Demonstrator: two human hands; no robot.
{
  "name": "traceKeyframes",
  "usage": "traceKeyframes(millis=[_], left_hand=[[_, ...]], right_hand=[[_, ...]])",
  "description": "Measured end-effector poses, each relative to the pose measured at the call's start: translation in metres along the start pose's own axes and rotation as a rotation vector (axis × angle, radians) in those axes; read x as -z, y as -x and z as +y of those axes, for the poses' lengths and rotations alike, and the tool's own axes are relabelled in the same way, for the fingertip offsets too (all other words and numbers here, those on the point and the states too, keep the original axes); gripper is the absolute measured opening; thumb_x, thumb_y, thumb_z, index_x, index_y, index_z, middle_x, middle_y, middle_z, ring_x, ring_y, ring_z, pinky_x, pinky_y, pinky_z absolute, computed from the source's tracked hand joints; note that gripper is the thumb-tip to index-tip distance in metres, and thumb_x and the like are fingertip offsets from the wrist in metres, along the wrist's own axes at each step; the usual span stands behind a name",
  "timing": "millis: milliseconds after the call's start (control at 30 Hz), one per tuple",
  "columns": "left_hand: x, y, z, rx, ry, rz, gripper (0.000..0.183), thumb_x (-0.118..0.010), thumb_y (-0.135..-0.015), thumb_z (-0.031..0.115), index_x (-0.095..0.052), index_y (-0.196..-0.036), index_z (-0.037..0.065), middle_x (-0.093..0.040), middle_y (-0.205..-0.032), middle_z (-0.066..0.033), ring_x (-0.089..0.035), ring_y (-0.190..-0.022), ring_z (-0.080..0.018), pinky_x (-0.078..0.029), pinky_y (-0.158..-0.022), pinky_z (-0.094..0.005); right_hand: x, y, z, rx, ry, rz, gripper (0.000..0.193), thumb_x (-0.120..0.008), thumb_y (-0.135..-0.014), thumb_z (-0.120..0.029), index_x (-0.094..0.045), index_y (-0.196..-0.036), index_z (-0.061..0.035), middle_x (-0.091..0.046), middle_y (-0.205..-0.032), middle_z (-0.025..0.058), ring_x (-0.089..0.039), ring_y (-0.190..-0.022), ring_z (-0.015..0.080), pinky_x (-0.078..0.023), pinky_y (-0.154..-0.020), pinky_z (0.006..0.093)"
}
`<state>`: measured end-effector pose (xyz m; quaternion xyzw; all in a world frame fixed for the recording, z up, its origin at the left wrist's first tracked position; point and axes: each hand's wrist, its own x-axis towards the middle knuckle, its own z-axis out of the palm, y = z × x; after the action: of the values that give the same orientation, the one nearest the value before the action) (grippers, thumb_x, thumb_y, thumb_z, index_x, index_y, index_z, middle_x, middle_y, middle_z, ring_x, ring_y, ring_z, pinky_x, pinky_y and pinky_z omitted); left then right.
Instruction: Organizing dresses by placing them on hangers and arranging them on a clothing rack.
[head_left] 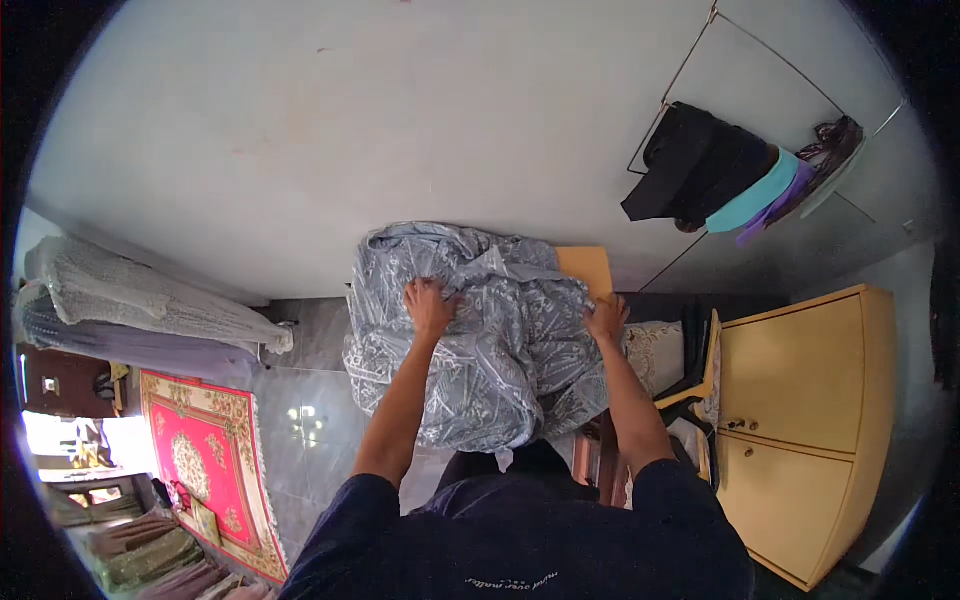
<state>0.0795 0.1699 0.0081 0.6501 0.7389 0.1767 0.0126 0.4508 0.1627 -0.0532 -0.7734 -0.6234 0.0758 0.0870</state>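
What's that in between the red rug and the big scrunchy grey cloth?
The head view shows grey tiled floor with a shiny patch of light between the red rug and the cloth.

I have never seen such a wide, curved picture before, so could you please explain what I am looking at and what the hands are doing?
There is no machine here: these are a person's own bare hands. The single picture comes from a wide fisheye camera worn on the head, looking down, so straight edges bend near the rim. Below the camera lies a bunched grey fabric with a white pattern. It hides most of what supports it; a tan panel shows at its far right. The left hand rests on the fabric; the right hand is at its right edge. Whether the fingers grip it is unclear. Around them are a red floral rug and a yellow cabinet.
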Motion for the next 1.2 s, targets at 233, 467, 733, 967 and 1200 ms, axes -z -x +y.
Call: traceKeyframes(millis=[233,467,733,967,1200], left_hand=[[0.07,-0.044,-0.037,-0.193,0.259,0.268,0.026,-0.076,-0.077,0.027,-0.066,-0.091,0.007,-0.063,-0.097,-0.0108,-0.057,-0.094,-0.0342,-0.046,-0.082,-0.0452],[0.226,-0.117,-0.008,-0.325,0.219,0.607,0.019,-0.072,-0.081,0.019,-0.066,-0.094,0.006,-0.065,-0.099,-0.0101,-0.058,-0.094,-0.0325,-0.047,-0.081,-0.0422],[0.266,-0.097,-0.023,-0.358,0.32,0.722,0.025,-0.064,-0.084,0.005,-0.063,-0.108,0.006,-0.061,-0.11,-0.0138,-0.053,-0.103,-0.0338,-0.041,-0.09,-0.0444],[0.07,0.104,-0.136,-0.071,-0.02,-0.088,0.042,-0.071,-0.073,0.01,-0.062,-0.112,0.02,-0.043,-0.134,-0.0185,-0.035,-0.128,-0.0429,-0.028,-0.108,-0.0549],[0.059,0.157,-0.109,0.025,0.195,0.023,0.043,-0.072,-0.068,0.005,-0.06,-0.107,0.016,-0.047,-0.126,-0.0137,-0.037,-0.125,-0.0388,-0.029,-0.105,-0.0522]], right_hand=[[0.07,-0.036,0.028,0.155,-0.43,0.352,0.028,-0.08,-0.07,-0.029,-0.068,-0.085,-0.008,-0.062,-0.109,0.0089,-0.054,-0.108,0.0325,-0.042,-0.092,0.048],[0.234,-0.065,-0.024,0.388,-0.483,0.721,0.025,-0.079,-0.074,-0.026,-0.072,-0.091,-0.0081,-0.064,-0.11,0.0075,-0.057,-0.103,0.0302,-0.046,-0.088,0.042],[0.304,-0.021,-0.073,0.531,-0.517,0.911,0.018,-0.075,-0.075,-0.009,-0.07,-0.092,-0.0047,-0.061,-0.111,0.007,-0.056,-0.102,0.0284,-0.045,-0.086,0.0404],[0.103,0.082,0.017,0.496,-0.231,0.089,0.021,-0.078,-0.069,-0.013,-0.071,-0.089,-0.0117,-0.051,-0.128,0.0111,-0.045,-0.12,0.0337,-0.037,-0.099,0.0495],[0.056,0.12,0.018,0.365,-0.267,-0.035,0.039,-0.082,-0.066,-0.021,-0.071,-0.103,-0.0188,-0.045,-0.136,0.0121,-0.036,-0.131,0.0349,-0.028,-0.108,0.0524]])
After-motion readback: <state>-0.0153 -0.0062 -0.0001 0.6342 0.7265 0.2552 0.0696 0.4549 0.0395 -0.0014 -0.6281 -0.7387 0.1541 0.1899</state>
